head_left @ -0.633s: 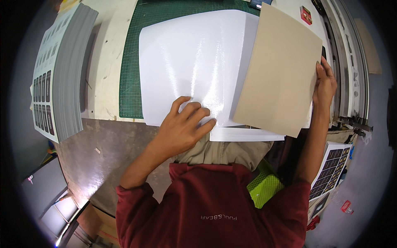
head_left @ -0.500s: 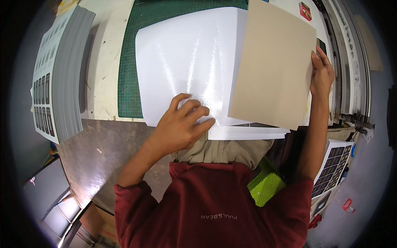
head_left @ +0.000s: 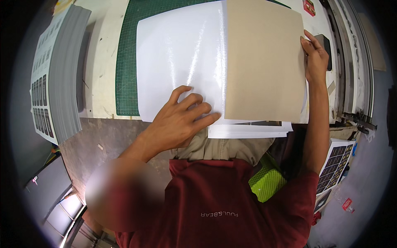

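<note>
White papers [head_left: 248,132] are jutting past the near edge of the worktop [head_left: 99,62]. Left hand [head_left: 178,120] is resting on the glossy white sheet [head_left: 178,49], fingers spread and bent, gripping nothing. Tan board [head_left: 264,62] is lying at the sheet's right; right hand [head_left: 316,60] is touching its outer edge, fingers partly curled, grip unclear. Green mat [head_left: 125,74] is showing beneath the sheet. Red box [head_left: 309,7] is sitting far right.

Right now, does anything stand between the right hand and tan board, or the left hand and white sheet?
Nothing visible: the right hand is at the edge of the tan board, the left hand over the white sheet. The black object lies right of the board.
</note>
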`<state>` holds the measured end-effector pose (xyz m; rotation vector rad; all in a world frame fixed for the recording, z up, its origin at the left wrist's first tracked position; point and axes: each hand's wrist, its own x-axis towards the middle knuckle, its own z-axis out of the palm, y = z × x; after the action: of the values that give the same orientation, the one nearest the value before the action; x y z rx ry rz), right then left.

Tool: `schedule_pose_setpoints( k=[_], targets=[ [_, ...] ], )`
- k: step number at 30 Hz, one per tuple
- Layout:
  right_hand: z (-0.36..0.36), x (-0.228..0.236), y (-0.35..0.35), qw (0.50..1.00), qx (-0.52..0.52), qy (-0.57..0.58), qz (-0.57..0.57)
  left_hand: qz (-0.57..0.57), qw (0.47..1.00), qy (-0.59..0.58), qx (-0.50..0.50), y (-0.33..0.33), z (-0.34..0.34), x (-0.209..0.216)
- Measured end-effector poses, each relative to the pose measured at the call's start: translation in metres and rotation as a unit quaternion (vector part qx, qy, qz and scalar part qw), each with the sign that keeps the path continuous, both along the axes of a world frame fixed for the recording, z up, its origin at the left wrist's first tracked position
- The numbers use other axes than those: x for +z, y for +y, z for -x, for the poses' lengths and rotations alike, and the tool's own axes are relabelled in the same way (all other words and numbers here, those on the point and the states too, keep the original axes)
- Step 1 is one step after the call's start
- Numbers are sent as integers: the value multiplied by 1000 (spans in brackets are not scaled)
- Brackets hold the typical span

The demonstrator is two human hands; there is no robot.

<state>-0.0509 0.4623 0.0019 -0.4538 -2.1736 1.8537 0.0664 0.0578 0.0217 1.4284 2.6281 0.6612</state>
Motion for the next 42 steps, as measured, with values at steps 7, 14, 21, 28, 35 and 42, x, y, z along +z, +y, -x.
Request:
schedule_pose_setpoints(
  k=[7,14,21,28,35,42],
  targets=[
    [3,-2,-8,1000,5,4,-7,31,999,16,1,5,-1,-3],
    [3,-3,-12,999,3,8,-33,32,999,16,3,5,-2,-4],
    [4,-7,-12,999,3,17,-32,38,999,12,4,5,-3,-3],
    [0,-3,-15,999,4,16,-29,32,999,15,3,5,-3,-3],
    [1,-5,-13,1000,6,22,-16,28,999,22,5,5,-4,-5],
    [0,-6,-12,999,4,17,-37,25,1000,19,-1,6,-2,0]
  ],
)
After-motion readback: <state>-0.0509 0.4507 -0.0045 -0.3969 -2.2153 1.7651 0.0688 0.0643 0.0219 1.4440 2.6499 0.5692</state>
